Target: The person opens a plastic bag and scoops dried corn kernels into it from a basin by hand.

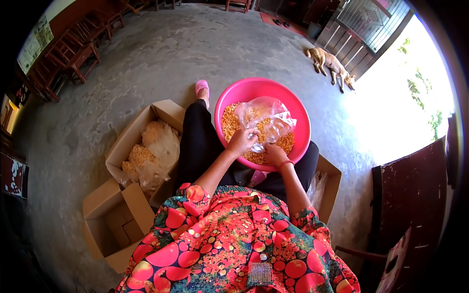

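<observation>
Clear plastic bag (271,115) is in the pink basin (304,110), frame centre, lying on yellow kernels (286,142). Bag body sits up-frame of both hands, gathered end pointing down-frame between them. It's crumpled, so long axis is only roughly up and right from that end. Left hand (242,141) grip: thumb and fingers pinched on the plastic, no visible gap. Right hand (274,154) grip: fingers curled just beside the same end; can't tell if it has hold of plastic. Basin rests on the person's legs (198,139). Room: grey floor (141,53), cardboard box (171,111) of bagged kernels left of centre, dog (330,62) upper right, bright doorway (391,117) at right.
</observation>
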Demonstrator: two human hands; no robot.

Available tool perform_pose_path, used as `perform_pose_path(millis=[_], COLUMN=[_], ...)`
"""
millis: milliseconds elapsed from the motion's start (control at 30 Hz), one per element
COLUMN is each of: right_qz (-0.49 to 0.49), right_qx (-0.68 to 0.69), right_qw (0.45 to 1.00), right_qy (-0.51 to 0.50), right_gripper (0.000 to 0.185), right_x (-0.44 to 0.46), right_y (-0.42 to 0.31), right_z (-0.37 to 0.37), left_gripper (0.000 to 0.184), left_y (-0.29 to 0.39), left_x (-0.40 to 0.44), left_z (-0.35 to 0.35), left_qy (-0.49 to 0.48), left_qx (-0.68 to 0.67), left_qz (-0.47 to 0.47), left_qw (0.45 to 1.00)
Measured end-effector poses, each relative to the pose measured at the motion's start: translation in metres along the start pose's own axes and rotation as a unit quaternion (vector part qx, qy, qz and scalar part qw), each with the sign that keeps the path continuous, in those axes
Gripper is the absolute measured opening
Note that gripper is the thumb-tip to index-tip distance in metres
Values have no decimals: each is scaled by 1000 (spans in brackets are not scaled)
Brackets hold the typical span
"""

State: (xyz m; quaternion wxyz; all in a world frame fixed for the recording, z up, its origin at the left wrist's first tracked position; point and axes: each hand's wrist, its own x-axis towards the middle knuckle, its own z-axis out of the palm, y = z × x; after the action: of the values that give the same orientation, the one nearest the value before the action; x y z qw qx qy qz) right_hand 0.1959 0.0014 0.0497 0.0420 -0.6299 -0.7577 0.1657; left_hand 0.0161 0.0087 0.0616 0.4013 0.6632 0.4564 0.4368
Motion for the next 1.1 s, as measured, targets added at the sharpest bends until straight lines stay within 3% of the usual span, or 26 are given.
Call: perform_pose_path(millis=[100,167,400,500,567,600,700,833,1100], right_qz=[-66,-111,-138,-121,22,39,51,77,95], right_qx=[6,73,75,183,388,482,569,624,615], right_qw=[995,976,974,957,897,842,797,750,765], right_qy=[-72,-173,-164,-189,-209,-239,-194,-205,-169], right_gripper=[25,28,31,28,22,16,15,17,17], right_x=[4,-5,-7,-11,-18,-16,-15,-16,-17], right_y=[2,-17,-19,-21,-29,-24,-16,-17,-16], right_z=[1,-19,-21,-32,-48,-47,-47,-52,-50], left_gripper=[18,19,19,19,19,19,19,20,18], left_y=[1,0,-2,1,1,1,2,1,-15], left_x=[0,0,0,0,-1,-1,-1,0,2], left_z=[0,0,1,0,-1,0,-1,-1,8], left_qy=[-2,-3,-4,-6,-6,-3,-4,-11,-19], left_qx=[6,7,-4,-10,-12,-16,-16,-22,-73], left_qz=[-1,-3,-4,-7,-9,-6,-1,-12,-23], left_qw=[1000,1000,1000,1000,1000,1000,1000,1000,997])
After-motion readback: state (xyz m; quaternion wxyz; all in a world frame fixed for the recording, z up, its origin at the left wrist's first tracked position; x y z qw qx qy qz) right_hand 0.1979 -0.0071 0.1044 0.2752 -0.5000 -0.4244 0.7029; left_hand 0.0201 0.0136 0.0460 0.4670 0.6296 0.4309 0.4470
